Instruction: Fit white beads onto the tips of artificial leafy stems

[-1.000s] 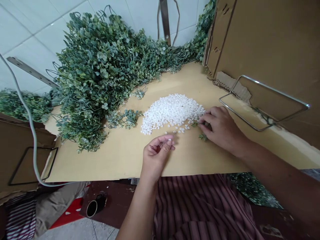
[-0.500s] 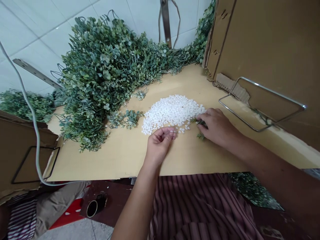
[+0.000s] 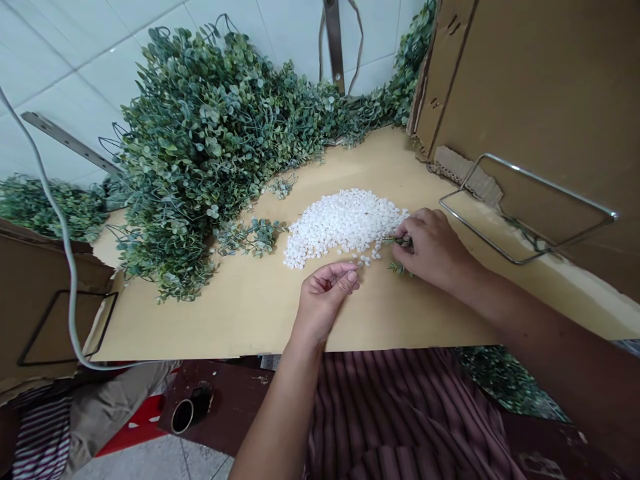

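A heap of small white beads (image 3: 345, 223) lies in the middle of a tan board (image 3: 240, 307). My right hand (image 3: 433, 250) rests at the heap's right edge, fingers pinched on a small green plastic sprig (image 3: 399, 241) whose leaves poke out below the hand. My left hand (image 3: 325, 300) hovers palm-up just below the heap, fingers curled with thumb and forefinger pressed together; what they hold is too small to see. A few loose beads (image 3: 367, 259) lie between the two hands.
A big pile of artificial green foliage (image 3: 200, 147) fills the back left, with loose sprigs (image 3: 250, 237) near the heap. A cardboard box (image 3: 530, 100) and a wire frame (image 3: 525, 207) stand on the right. A white cable (image 3: 60, 253) hangs at the left.
My left hand reached up to the heap's lower edge, then drew back slightly with fingers pinched. My right hand shifted a little left along the heap, still gripping the sprig.
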A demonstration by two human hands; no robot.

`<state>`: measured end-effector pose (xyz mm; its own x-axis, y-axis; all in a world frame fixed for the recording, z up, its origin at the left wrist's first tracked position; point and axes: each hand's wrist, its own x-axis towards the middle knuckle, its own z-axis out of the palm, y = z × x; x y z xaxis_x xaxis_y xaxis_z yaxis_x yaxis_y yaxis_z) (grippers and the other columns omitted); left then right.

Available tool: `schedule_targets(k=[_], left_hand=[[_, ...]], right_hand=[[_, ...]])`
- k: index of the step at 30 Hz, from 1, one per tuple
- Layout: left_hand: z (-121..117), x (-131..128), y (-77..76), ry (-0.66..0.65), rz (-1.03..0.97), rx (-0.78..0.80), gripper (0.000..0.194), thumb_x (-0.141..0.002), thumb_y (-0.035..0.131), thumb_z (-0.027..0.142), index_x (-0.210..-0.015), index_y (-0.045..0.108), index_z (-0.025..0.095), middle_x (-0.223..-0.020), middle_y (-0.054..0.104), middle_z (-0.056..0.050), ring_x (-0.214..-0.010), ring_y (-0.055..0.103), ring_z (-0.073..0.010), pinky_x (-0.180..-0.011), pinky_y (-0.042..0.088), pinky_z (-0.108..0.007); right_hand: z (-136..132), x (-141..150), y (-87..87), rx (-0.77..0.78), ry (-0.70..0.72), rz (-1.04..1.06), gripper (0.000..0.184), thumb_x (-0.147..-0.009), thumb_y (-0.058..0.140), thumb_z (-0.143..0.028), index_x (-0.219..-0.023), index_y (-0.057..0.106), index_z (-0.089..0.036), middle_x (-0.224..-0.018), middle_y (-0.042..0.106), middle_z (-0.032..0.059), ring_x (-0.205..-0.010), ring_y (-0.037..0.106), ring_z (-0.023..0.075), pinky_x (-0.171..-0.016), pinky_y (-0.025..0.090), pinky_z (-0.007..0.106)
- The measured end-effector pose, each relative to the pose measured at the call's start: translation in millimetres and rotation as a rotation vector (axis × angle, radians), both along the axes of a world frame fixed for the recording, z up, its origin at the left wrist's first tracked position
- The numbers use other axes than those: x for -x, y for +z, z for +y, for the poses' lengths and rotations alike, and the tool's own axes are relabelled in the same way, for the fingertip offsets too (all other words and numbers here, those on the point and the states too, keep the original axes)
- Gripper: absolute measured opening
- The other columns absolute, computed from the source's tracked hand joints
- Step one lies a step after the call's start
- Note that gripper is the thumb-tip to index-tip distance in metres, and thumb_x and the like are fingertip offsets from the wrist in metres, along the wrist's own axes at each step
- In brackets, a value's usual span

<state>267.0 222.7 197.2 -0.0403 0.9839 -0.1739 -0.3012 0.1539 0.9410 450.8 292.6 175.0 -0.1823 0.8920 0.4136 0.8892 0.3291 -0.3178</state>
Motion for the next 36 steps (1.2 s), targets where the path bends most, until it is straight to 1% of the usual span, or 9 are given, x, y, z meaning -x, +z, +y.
schedule_targets(k=[3, 7, 13, 16, 19, 22, 27, 31, 36], left_hand=[[0.6, -1.1, 0.0, -0.001, -0.011, 0.010, 0.025, -0.054, 0.085, 0.028, -0.074, 0.073, 0.017, -0.064, 0.066, 0.000, -0.058, 0.056, -0.0076, -0.062, 0.046, -0.021], [1.2, -1.3, -0.1, -0.004, -0.049, 0.029, 0.026, -0.053, 0.086, 0.027, -0.073, 0.073, 0.016, -0.065, 0.068, -0.001, -0.058, 0.058, -0.0071, -0.061, 0.045, -0.020], [1.7, -1.6, -1.7, -0.006, -0.082, 0.017, 0.029, -0.053, 0.086, 0.030, -0.075, 0.074, 0.016, -0.065, 0.069, -0.001, -0.058, 0.060, -0.0071, -0.060, 0.046, -0.018], [1.5, -1.7, -2.1, -0.002, -0.090, 0.001, 0.029, -0.053, 0.086, 0.031, -0.074, 0.074, 0.016, -0.065, 0.069, -0.001, -0.059, 0.060, -0.0070, -0.059, 0.045, -0.018], [1.7, -2.2, -1.0, 0.005, -0.099, -0.008, 0.028, -0.053, 0.086, 0.031, -0.073, 0.074, 0.016, -0.065, 0.068, -0.001, -0.058, 0.059, -0.0065, -0.058, 0.045, -0.018], [2.4, -3.5, 1.6, 0.012, -0.099, -0.012, 0.029, -0.052, 0.086, 0.031, -0.073, 0.073, 0.016, -0.063, 0.067, 0.000, -0.057, 0.058, -0.0061, -0.058, 0.045, -0.018], [3.8, -6.3, 3.8, 0.034, -0.103, -0.007, 0.031, -0.047, 0.088, 0.030, -0.070, 0.073, 0.016, -0.062, 0.067, 0.001, -0.056, 0.057, -0.0053, -0.058, 0.046, -0.017], [4.8, -6.8, 2.5, 0.049, -0.089, 0.014, 0.030, -0.049, 0.087, 0.030, -0.071, 0.073, 0.015, -0.061, 0.067, 0.000, -0.055, 0.057, -0.0054, -0.058, 0.046, -0.017], [5.6, -6.2, 2.9, 0.048, -0.072, 0.009, 0.030, -0.049, 0.087, 0.030, -0.071, 0.074, 0.015, -0.063, 0.068, 0.000, -0.056, 0.058, -0.0055, -0.061, 0.048, -0.018]], right_hand=[[1.9, 0.7, 7.6, 0.020, 0.028, 0.064, 0.011, -0.071, 0.054, -0.022, -0.073, 0.061, -0.013, -0.082, 0.057, 0.0091, -0.084, 0.047, 0.0166, -0.081, 0.041, 0.030], [5.8, 1.9, 24.2, 0.188, -0.024, 0.269, 0.008, -0.068, 0.055, -0.019, -0.073, 0.059, -0.014, -0.077, 0.055, 0.0044, -0.071, 0.042, 0.0096, -0.073, 0.038, 0.025], [12.0, 5.9, 45.7, 0.590, -0.040, 0.813, 0.004, -0.067, 0.053, -0.015, -0.071, 0.053, -0.015, -0.057, 0.046, -0.0051, -0.047, 0.036, 0.0018, -0.049, 0.026, 0.017], [14.1, 6.3, 48.8, 0.660, -0.026, 1.038, 0.004, -0.065, 0.053, -0.011, -0.066, 0.051, -0.015, -0.052, 0.047, -0.0057, -0.045, 0.039, 0.0016, -0.045, 0.027, 0.015], [15.8, 5.4, 50.4, 0.627, -0.022, 1.164, 0.006, -0.064, 0.056, -0.007, -0.064, 0.053, -0.013, -0.052, 0.052, -0.0047, -0.046, 0.044, 0.0016, -0.044, 0.029, 0.013], [17.6, 4.0, 55.4, 0.508, -0.059, 1.214, 0.007, -0.067, 0.059, -0.006, -0.066, 0.054, -0.011, -0.053, 0.053, -0.0043, -0.047, 0.047, 0.0007, -0.045, 0.033, 0.012], [18.2, 2.4, 66.4, 0.329, -0.012, 1.352, 0.006, -0.078, 0.057, -0.012, -0.073, 0.054, -0.010, -0.067, 0.061, -0.0015, -0.062, 0.058, 0.0008, -0.061, 0.048, 0.012], [17.2, 3.0, 64.8, 0.393, -0.041, 1.359, 0.005, -0.079, 0.056, -0.013, -0.076, 0.057, -0.009, -0.069, 0.063, 0.0001, -0.060, 0.058, 0.0008, -0.059, 0.048, 0.011], [19.8, 6.1, 55.1, 0.426, -0.072, 1.318, 0.007, -0.071, 0.062, -0.006, -0.076, 0.059, -0.010, -0.067, 0.061, -0.0015, -0.057, 0.054, 0.0004, -0.055, 0.043, 0.011]])
